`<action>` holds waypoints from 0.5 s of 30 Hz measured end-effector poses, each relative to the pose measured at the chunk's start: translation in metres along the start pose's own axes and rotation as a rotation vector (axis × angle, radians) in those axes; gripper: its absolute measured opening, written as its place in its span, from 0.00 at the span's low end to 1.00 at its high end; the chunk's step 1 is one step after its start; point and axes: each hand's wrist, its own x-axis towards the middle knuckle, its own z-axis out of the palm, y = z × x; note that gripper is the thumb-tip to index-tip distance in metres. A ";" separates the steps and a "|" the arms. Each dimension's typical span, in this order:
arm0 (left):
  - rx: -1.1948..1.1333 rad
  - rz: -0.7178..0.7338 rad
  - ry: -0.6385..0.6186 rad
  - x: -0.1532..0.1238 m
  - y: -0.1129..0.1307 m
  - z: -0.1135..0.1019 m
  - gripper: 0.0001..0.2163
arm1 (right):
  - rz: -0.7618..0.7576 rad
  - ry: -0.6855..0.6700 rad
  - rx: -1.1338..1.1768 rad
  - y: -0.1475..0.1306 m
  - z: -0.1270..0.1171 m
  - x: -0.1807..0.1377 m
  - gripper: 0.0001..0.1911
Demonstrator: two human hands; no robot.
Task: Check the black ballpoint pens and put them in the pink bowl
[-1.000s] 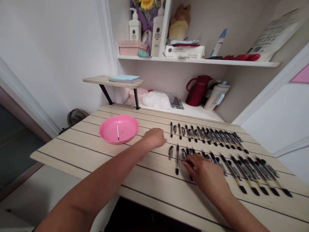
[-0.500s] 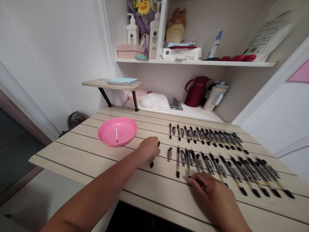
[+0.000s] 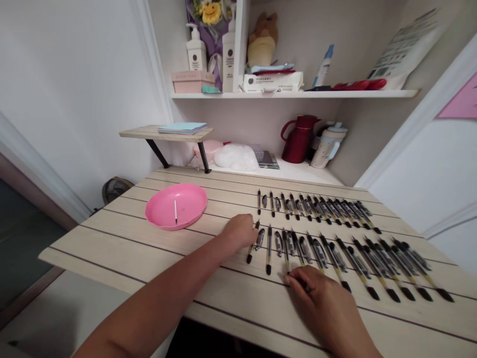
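My left hand [image 3: 241, 231] is closed on a capless black pen [image 3: 249, 257] at the left end of the nearer row. Right beside that pen lies a clear-and-black pen cap [image 3: 260, 239]. Another pen [image 3: 269, 251] lies just to the right. My right hand [image 3: 322, 298] rests on the table in front of the nearer row, its fingers curled together near the lower ends of the pens. A small dark bit shows between its fingers, too hidden to name. Behind lies a farther row of pens [image 3: 310, 209] with caps among them.
A pink plate [image 3: 152, 219] holding a thin white stick [image 3: 175, 211] with a dark tip stands on the left of the slatted table [image 3: 122, 258]. Farther back are a small raised shelf [image 3: 134, 133], a red jug [image 3: 298, 141] and a pale tumbler [image 3: 328, 148].
My left hand has moved right with the pen, bringing it close beside the leftmost cap of the nearer row. My right hand stays about where it was. The view has shifted slightly.
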 end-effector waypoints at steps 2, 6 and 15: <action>-0.002 0.003 -0.003 -0.001 0.000 -0.001 0.12 | -0.001 -0.003 0.000 0.001 0.000 0.002 0.15; -0.013 0.017 -0.005 -0.003 0.001 0.000 0.13 | -0.014 -0.015 -0.011 -0.003 0.000 0.006 0.15; -0.038 0.051 -0.001 -0.002 0.002 0.006 0.14 | -0.064 0.002 -0.096 -0.026 -0.001 0.026 0.12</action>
